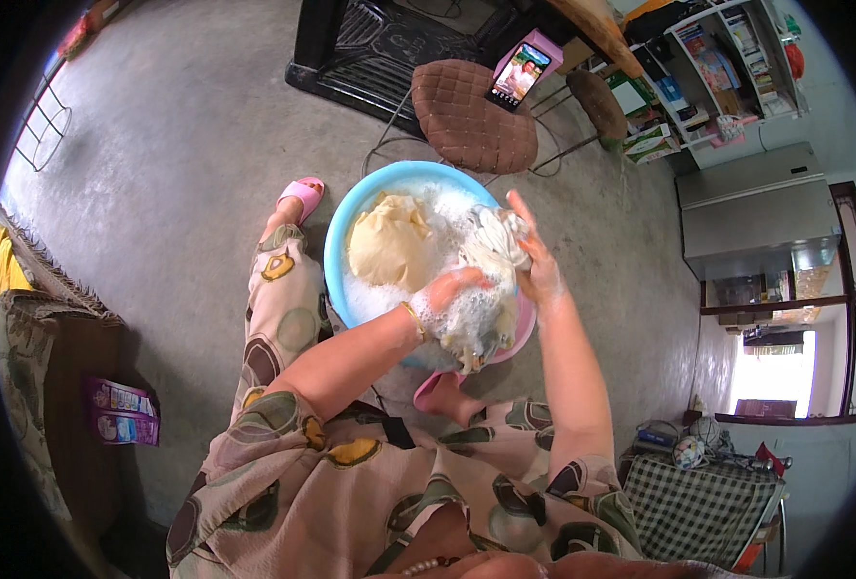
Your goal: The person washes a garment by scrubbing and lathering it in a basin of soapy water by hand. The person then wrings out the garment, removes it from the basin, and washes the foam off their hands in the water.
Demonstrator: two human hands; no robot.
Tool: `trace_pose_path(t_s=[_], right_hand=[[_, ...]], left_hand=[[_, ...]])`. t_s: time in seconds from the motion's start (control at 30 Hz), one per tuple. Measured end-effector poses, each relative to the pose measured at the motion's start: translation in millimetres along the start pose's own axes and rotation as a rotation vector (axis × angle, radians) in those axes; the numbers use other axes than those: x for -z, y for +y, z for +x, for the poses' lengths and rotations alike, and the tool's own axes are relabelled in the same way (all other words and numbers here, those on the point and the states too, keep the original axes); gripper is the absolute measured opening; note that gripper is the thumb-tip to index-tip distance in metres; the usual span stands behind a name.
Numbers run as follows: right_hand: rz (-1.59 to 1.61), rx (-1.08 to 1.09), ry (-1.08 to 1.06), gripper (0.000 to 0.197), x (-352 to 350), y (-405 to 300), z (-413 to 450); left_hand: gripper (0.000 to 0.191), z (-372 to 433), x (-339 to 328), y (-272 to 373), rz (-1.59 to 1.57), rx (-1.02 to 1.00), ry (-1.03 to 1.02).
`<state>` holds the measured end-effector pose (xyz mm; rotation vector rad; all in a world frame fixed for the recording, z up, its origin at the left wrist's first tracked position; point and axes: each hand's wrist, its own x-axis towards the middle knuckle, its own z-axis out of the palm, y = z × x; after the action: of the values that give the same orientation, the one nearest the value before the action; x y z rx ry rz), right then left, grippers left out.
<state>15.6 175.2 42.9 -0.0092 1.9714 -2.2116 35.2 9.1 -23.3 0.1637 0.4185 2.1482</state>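
Note:
A blue plastic basin (pixel 332 250) full of white suds (pixel 377 300) stands in front of me. At its right side I hold a bunched, soapy white cloth (pixel 493 239) between both hands. My left hand (pixel 453 289), covered in foam and with a gold-coloured bracelet (pixel 414 322) at the wrist, grips the lower part of the cloth. Around its right edge curls my right hand (pixel 536 264), one finger sticking out. Foam hides part of the cloth's lower end, which hangs near the rim. A cream-coloured cloth (pixel 388 242) bulges out of the suds on the left.
A pink basin (pixel 523 329) shows partly under the blue one's right side. Beyond stand a brown quilted stool (pixel 464 119) with a propped phone (pixel 518 76), and a black stove (pixel 363 51). A purple packet (pixel 124 411) is at the left. A grey refrigerator (pixel 757 210) stands right.

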Motion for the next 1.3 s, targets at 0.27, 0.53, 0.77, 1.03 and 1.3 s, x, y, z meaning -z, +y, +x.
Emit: trace_pose_path(t_s=[0.27, 0.53, 0.77, 1.03, 1.3], right_hand=[[0.428, -0.02, -0.202, 0.061, -47.6, -9.3, 6.1], [0.016, -0.134, -0.076, 0.021, -47.8, -43.1, 20.2], [-0.486, -0.195, -0.176, 0.019, -56.8, -52.8, 38.5], [-1.239, 0.062, -0.263, 0.021, -81.8, -53.3, 47.5], [-1.645, 0.143, -0.126, 0.019, -102.9, -44.0, 47.3]], left_hand=[[0.038, 8.8, 32.0, -22.8, -0.246, 0.026, -0.139], [0.045, 5.6, 13.6, -11.8, -0.031, 0.038, -0.216], [0.039, 0.1, -3.1, 0.3, 0.053, 0.083, -0.158], [0.038, 13.4, -13.9, 16.6, 1.177, -0.105, -0.095], [0.039, 30.3, -10.6, 5.1, 2.034, -0.161, 0.028]])
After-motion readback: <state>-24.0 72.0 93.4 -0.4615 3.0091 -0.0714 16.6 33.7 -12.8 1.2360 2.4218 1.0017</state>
